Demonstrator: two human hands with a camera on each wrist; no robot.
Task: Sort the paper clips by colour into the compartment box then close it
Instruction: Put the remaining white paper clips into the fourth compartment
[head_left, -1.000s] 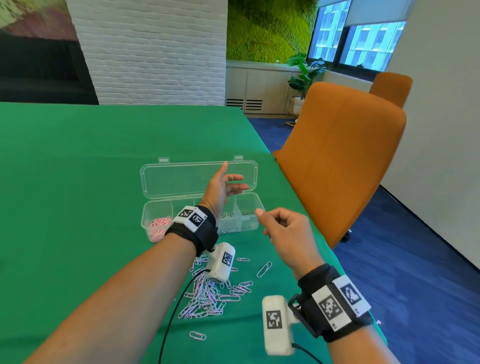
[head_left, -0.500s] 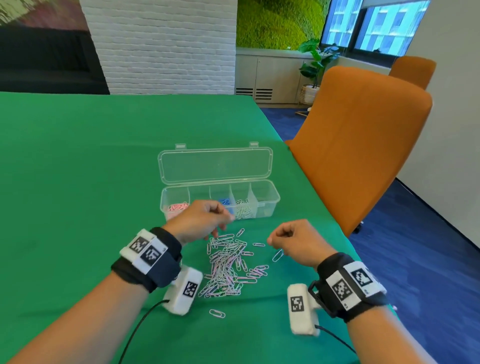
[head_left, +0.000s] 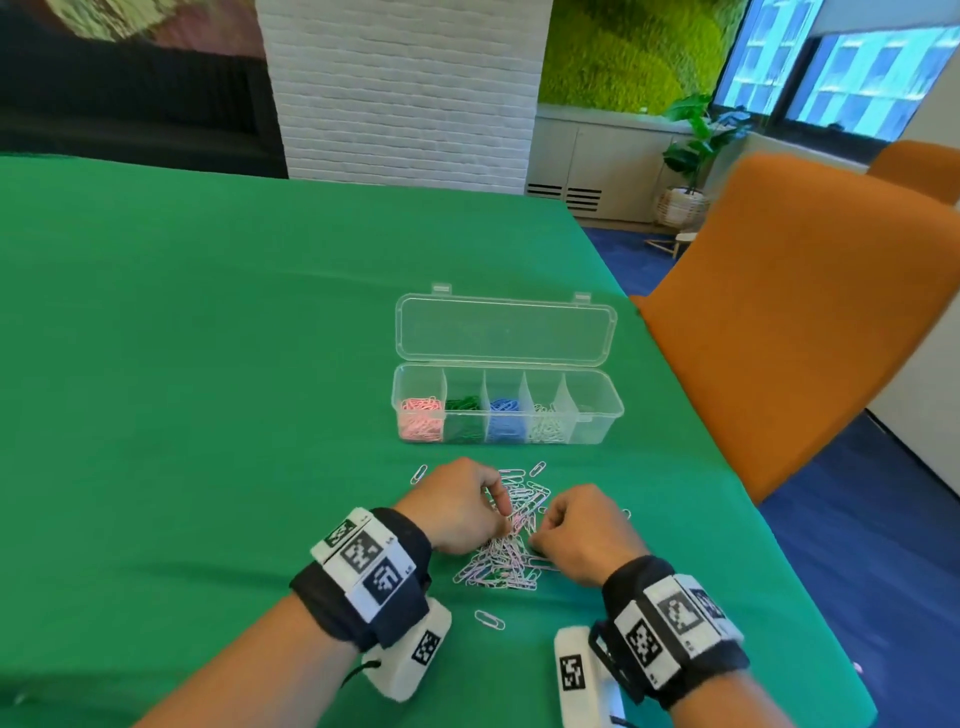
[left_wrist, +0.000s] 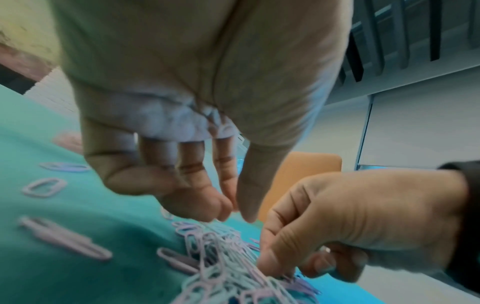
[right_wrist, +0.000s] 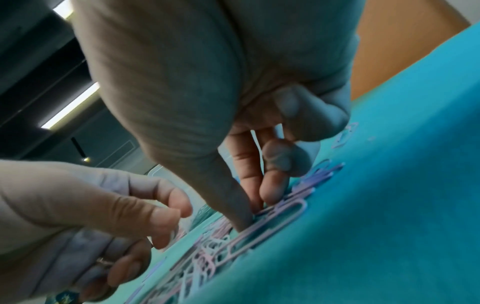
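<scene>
Right hand grip: thumb and forefinger tips pressed down into the near-right edge of the paper clip pile, other fingers curled under. Looks like it's closing on a lilac clip, but can't tell if the clip is actually pinched or just pressed against the bench. Left hand grip: fingers half curled with tips bunched over the far-left side of the pile; the left wrist view shows nothing held between them (blurred, so low confidence). Both hands are on the pile and nearly touching, so neither is clearly nearer to it. Key relation: the compartment box sits straight ahead, beyond the pile, long axis left-right, lid hinged back flat on the far side. The compartments from left hold pink, green, blue and white clips; the rightmost looks empty. My read is that lilac goes rightmost, which favours the right hand: a short forward reach, slightly right. White clips go one slot left. The pile is still large and the lid is open, so the sort is roughly mid-way.
</scene>
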